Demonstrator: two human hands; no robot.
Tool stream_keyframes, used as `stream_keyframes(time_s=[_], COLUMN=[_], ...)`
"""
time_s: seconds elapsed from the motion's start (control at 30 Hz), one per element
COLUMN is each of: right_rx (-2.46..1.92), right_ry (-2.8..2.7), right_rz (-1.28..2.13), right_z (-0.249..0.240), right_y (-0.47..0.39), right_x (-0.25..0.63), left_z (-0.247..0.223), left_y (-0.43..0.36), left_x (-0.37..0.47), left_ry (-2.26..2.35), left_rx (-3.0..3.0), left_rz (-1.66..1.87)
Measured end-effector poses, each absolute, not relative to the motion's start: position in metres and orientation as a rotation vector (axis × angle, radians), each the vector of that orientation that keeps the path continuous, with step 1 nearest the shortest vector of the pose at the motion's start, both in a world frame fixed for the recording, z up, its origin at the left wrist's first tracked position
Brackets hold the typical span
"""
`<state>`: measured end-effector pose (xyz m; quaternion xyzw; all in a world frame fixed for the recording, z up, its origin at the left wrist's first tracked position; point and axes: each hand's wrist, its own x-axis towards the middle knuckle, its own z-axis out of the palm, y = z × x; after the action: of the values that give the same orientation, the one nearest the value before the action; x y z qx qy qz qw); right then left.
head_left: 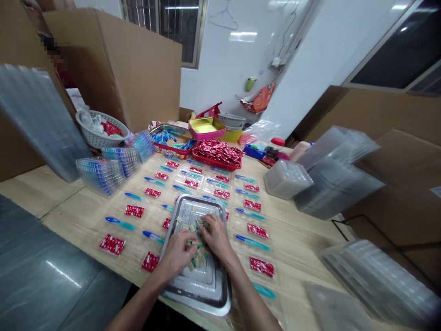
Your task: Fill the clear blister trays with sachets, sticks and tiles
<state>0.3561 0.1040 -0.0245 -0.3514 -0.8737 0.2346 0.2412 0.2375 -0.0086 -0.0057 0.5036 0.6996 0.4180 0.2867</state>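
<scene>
A metal tray lies near the table's front edge, over part of the rows of clear plastic trays. Small beige and green pieces are heaped in its middle. My left hand is at the left of the heap with its fingers curled against the pieces. On the heap's upper right, my right hand has its fingers bent down into the pieces. What either hand grips, if anything, is too small to make out. Around the tray, the clear trays hold blue pens and red dotted packets.
Behind the rows stand a red tray of red packets, a tin of blue pens and a pink tin. Stacked clear trays are at left, more plastic stacks at right. A white basket sits by cardboard boxes.
</scene>
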Motion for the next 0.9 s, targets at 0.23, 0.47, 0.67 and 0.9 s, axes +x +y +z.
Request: stream_keyframes(time_s=[0.23,0.47,0.67,0.9], right_rx=[-1.018,-0.895,-0.914,-0.856], right_ry=[-2.405,-1.701,-1.462,-1.645], right_rz=[0.696,1.599,1.667,1.686], right_z=[-0.035,-0.029,-0.02,-0.021], right_y=[0.118,0.106,0.092,0.079], right_x=[0.341,0.359,0.361,0.361], left_z=[-0.02,-0.024,-0.019,-0.022], left_y=[0.003,0.021,0.013,0.012], left_x=[0.233,0.233,0.237,0.23], left_ry=[1.883,1.695,1.717,1.631], left_rx=[1.1,0.945,1.006,1.097], left_rz=[1.236,1.398,1.343,1.388])
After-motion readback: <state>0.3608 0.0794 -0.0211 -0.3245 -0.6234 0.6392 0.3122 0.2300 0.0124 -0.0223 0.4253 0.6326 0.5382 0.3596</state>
